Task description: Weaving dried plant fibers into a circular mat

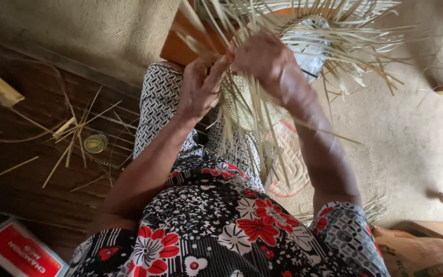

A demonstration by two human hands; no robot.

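Left hand [199, 87] and right hand [262, 61] both pinched shut on pale dry straw strands [247, 118] of a half-woven round mat [242, 105]. Strands looked light, stiff, brittle; best gripped near the woven edge.

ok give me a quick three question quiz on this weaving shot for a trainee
1. True or false: both hands grip the pale straw strips of the woven piece.
2. Which lies on the dark wooden floor beside the person? A) scissors B) a small round tin lid C) a cup
3. Fill in: the box at the lower edge of the picture is mostly ____ in colour.

Key:
1. True. The left hand and the right hand are closed on the straw strips of the woven piece.
2. B, the round tin lid on the wooden floor, among loose straw pieces.
3. Red, the box.
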